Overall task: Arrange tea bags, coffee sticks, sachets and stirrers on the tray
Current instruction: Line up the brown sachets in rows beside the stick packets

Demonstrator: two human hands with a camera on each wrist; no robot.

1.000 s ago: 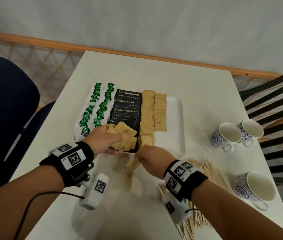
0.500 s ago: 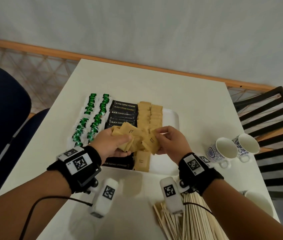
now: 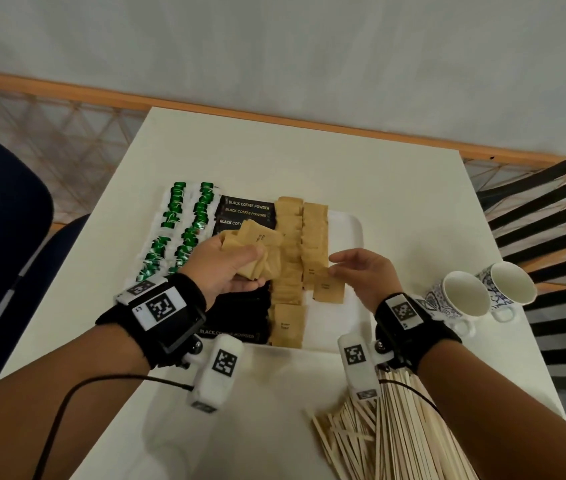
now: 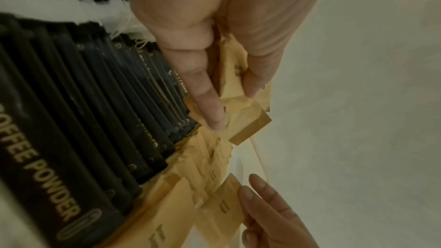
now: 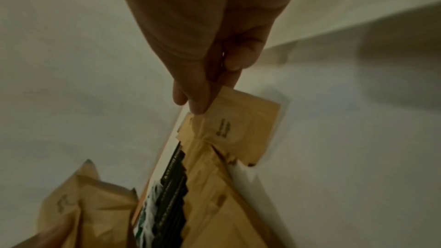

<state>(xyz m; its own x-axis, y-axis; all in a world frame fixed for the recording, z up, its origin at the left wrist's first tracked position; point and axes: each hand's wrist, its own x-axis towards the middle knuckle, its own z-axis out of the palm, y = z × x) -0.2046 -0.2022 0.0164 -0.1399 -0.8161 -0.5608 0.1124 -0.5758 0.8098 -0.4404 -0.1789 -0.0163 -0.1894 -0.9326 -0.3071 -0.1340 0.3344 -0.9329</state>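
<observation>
On the white tray (image 3: pixel 352 233) lie green tea bags (image 3: pixel 184 230), black coffee sticks (image 3: pixel 247 209) and two rows of brown sachets (image 3: pixel 316 233). My left hand (image 3: pixel 240 265) grips a loose bundle of brown sachets (image 3: pixel 257 244) above the coffee sticks; in the left wrist view the thumb and fingers (image 4: pixel 212 108) clamp that bundle (image 4: pixel 250 123). My right hand (image 3: pixel 338 268) pinches a single brown sachet (image 3: pixel 328 287) by its top edge, at the near end of the right sachet row. That sachet (image 5: pixel 241 125) hangs from the fingertips (image 5: pixel 200 99) over the tray. Wooden stirrers (image 3: pixel 395 431) lie heaped on the table, near right.
Two blue-patterned cups (image 3: pixel 461 296) (image 3: pixel 506 285) stand to the right of the tray. A black slatted chair (image 3: pixel 551 237) is at the right, and a dark blue chair (image 3: pixel 1 237) at the left. The white table (image 3: pixel 309 150) is bare beyond the tray.
My right hand rose from the table to the left hand's bundle. It has since moved right with one sachet, down to the right sachet row. The left hand kept its bundle.
</observation>
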